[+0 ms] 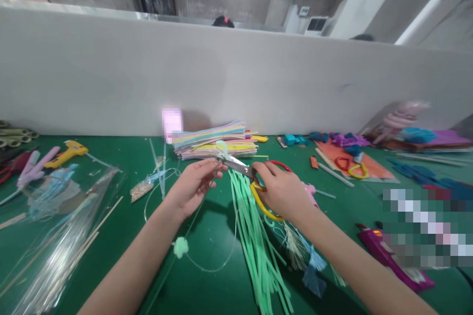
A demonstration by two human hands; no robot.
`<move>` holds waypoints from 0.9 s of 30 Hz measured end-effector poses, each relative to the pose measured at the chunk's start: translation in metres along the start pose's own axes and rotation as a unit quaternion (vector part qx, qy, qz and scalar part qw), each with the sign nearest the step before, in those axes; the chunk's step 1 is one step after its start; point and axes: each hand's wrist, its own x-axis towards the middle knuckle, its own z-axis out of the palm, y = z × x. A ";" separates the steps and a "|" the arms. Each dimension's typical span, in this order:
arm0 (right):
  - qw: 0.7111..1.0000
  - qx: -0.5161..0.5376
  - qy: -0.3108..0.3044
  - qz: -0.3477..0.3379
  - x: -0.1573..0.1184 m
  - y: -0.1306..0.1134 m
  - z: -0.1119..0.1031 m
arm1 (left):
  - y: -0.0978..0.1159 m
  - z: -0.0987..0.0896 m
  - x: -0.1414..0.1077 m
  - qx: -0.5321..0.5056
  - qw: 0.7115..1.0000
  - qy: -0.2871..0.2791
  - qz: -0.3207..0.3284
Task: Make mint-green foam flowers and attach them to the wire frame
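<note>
My right hand (pixel 281 187) grips scissors (pixel 240 166) with red and yellow handles, their blades pointing left. The blade tips reach the fingertips of my left hand (pixel 195 179), which pinches a small pale green strip (pixel 222 148) curling up above the blades. What lies right between those fingertips is partly hidden. Below my left hand a mint-green flower (pixel 181 247) lies on the table, beside a thin clear cord (pixel 214 270) that loops across it. Under the scissors a bundle of long green strips (pixel 254 246) runs toward the front edge.
Stacked coloured strips (pixel 214 142) lie by the grey partition (pixel 221 74). At left are a yellow glue gun (pixel 68 153), clear-wrapped sticks (pixel 70 246) and a bag of beads (pixel 142 189). Tassels (pixel 314 261), an orange sheet (pixel 332 152) and a purple tool (pixel 391 258) are at right.
</note>
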 end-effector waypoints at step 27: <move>0.998 0.003 -0.064 0.013 0.016 0.018 0.010 | -0.004 -0.006 0.005 -0.019 0.999 -0.022 -0.032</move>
